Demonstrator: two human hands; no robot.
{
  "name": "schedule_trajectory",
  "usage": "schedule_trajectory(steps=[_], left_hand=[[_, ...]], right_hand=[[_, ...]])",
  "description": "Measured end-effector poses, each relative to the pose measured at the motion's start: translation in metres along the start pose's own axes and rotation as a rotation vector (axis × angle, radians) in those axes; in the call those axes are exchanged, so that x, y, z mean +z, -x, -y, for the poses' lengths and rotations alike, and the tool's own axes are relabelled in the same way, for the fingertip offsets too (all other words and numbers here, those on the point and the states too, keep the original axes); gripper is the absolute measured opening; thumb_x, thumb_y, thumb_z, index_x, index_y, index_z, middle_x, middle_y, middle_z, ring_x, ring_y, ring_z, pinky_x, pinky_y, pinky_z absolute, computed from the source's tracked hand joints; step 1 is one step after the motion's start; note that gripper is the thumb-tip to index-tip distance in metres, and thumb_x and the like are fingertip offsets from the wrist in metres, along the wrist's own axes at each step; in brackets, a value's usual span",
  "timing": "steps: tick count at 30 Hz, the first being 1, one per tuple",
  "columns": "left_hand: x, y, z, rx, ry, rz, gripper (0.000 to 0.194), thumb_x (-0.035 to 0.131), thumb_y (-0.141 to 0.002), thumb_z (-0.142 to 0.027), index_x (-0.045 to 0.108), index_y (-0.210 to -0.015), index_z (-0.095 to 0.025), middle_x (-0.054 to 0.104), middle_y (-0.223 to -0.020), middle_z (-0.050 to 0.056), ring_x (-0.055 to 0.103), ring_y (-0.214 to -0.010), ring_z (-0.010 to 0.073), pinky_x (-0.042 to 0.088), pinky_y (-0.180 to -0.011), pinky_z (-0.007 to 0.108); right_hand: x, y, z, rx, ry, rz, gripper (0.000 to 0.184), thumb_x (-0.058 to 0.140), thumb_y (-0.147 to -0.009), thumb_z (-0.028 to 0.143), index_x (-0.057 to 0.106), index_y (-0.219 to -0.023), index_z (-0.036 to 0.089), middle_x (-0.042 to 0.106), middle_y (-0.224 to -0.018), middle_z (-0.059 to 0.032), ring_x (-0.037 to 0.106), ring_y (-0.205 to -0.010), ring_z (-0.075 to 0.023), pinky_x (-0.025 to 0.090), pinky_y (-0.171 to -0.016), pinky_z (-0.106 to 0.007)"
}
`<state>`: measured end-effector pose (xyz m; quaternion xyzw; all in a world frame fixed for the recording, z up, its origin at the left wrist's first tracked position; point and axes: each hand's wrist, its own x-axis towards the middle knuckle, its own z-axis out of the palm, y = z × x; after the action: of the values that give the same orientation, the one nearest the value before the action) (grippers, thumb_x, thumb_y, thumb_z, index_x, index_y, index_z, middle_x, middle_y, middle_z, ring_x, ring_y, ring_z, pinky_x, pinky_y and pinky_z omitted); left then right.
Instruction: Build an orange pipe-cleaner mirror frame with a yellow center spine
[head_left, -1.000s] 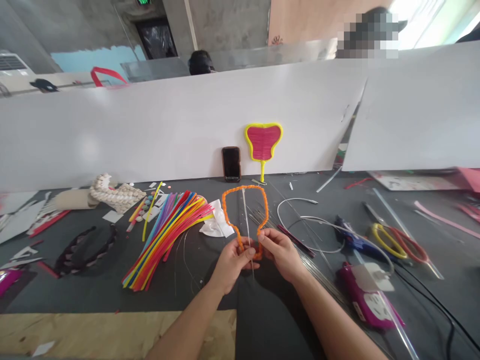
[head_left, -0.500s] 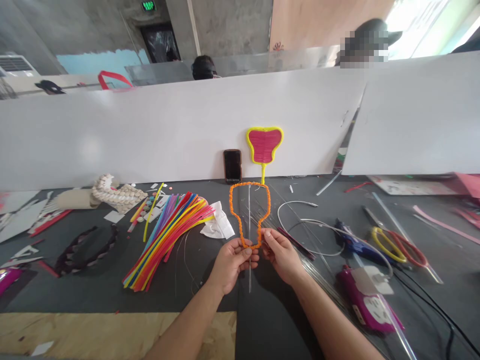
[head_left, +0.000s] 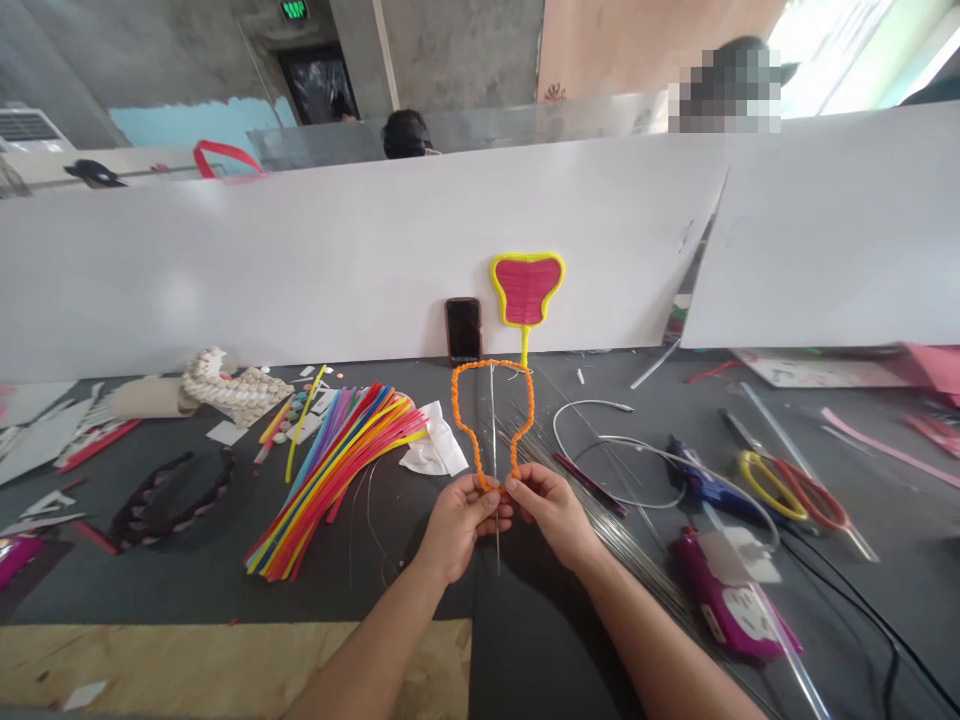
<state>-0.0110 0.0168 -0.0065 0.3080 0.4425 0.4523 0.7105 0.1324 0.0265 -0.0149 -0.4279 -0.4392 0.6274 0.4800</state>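
An orange twisted frame [head_left: 455, 398], shaped like a small fan outline, stands upright between my hands. A thin metal wire [head_left: 494, 430] runs down its middle and sticks out below. My left hand [head_left: 459, 525] is closed on the frame's lower left corner, thumb on top, where the wire passes. My right hand [head_left: 550, 508] pinches the lower right corner with thumb and forefinger. The fingers hide part of the bottom edge. Behind the frame, a finished-looking fan [head_left: 528, 290] with yellow rim and dark pink filling leans on the white board.
Colourful pipe cleaners [head_left: 341, 470] lie left, beside a white tissue [head_left: 433, 445] and a dark braided headband [head_left: 172, 505]. A phone [head_left: 464, 330] leans on the white board [head_left: 300, 270]. Rightward are loose wires [head_left: 637, 560], a glue gun [head_left: 701, 478], scissors [head_left: 776, 485] and a purple power strip [head_left: 739, 600].
My right hand has moved left and down along the frame, from its lower right side to the bottom corner. The frame has shifted slightly left.
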Motion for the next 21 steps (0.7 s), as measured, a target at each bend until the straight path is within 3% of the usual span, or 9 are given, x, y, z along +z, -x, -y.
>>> schedule_trajectory(steps=[5, 11, 16, 21], left_hand=[[-0.002, -0.001, 0.000, 0.013, 0.017, -0.026, 0.029, 0.077, -0.066, -0.029, 0.060, -0.083, -0.015, 0.069, -0.075, 0.003, 0.064, -0.064, 0.0117, 0.054, -0.064, 0.025], [-0.005, -0.004, -0.002, 0.080, 0.027, -0.075, 0.030, 0.079, -0.063, -0.031, 0.060, -0.081, -0.015, 0.066, -0.076, 0.001, 0.063, -0.072, 0.0130, 0.051, -0.065, 0.024], [-0.006, -0.003, -0.002, 0.082, -0.043, -0.094, 0.031, 0.079, -0.062, -0.034, 0.062, -0.081, -0.016, 0.065, -0.075, 0.001, 0.063, -0.070, 0.0132, 0.050, -0.065, 0.024], [-0.006, 0.000, -0.003, 0.046, -0.111, 0.009, 0.030, 0.079, -0.062, -0.034, 0.063, -0.080, -0.016, 0.066, -0.074, 0.001, 0.061, -0.068, 0.0125, 0.048, -0.064, 0.023]], right_hand=[[-0.001, -0.001, -0.002, 0.017, -0.030, -0.007, 0.037, 0.061, -0.077, 0.054, 0.060, -0.082, 0.018, 0.045, -0.056, 0.0062, 0.036, -0.046, -0.0069, 0.030, -0.046, -0.022], [0.002, 0.000, -0.006, 0.007, -0.014, 0.042, 0.036, 0.060, -0.078, 0.053, 0.058, -0.088, 0.018, 0.052, -0.062, 0.0038, 0.040, -0.047, -0.0074, 0.033, -0.046, -0.022], [-0.002, -0.003, -0.004, 0.000, -0.063, -0.056, 0.037, 0.064, -0.075, 0.052, 0.060, -0.091, 0.019, 0.057, -0.075, 0.0010, 0.043, -0.048, -0.0072, 0.034, -0.046, -0.022], [-0.013, -0.009, 0.002, -0.075, -0.208, -0.173, 0.038, 0.063, -0.076, 0.051, 0.061, -0.097, 0.020, 0.063, -0.084, -0.0022, 0.045, -0.050, -0.0079, 0.036, -0.047, -0.023]])
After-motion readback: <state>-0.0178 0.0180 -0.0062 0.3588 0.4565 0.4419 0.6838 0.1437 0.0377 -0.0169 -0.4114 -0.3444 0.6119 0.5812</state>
